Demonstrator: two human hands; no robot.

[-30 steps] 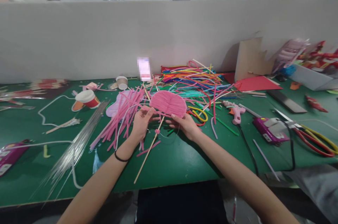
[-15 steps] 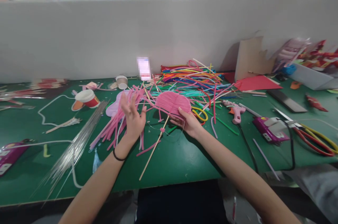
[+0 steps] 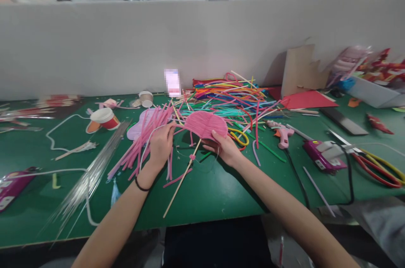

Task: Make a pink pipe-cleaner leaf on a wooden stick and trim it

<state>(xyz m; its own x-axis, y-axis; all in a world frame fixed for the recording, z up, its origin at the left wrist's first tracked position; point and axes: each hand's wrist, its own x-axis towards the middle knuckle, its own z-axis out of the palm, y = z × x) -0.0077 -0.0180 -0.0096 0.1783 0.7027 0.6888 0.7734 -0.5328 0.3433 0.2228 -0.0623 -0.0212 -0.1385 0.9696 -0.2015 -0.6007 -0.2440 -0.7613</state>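
My right hand (image 3: 223,146) is closed on the lower edge of a pink fan-shaped piece (image 3: 205,124) made of pipe cleaners, fixed to a thin wooden stick (image 3: 180,183) that slants down to the left. My left hand (image 3: 160,146) is closed on a pink pipe cleaner (image 3: 177,131) at the fan's left side, over a loose heap of pink pipe cleaners (image 3: 142,141). A thin wire (image 3: 182,156) loops on the green table (image 3: 205,192) between my hands.
A pile of coloured pipe cleaners (image 3: 230,95) lies behind the fan. A pink glue gun (image 3: 283,133) and a purple tool (image 3: 319,154) lie right, with red-handled pliers (image 3: 376,167). Paper cups (image 3: 106,118) and a bundle of metal wires (image 3: 88,175) sit left.
My left hand let go of the fan and opened half a second ago, then closed again on a pink pipe cleaner by the fan. The fan shifted slightly right.
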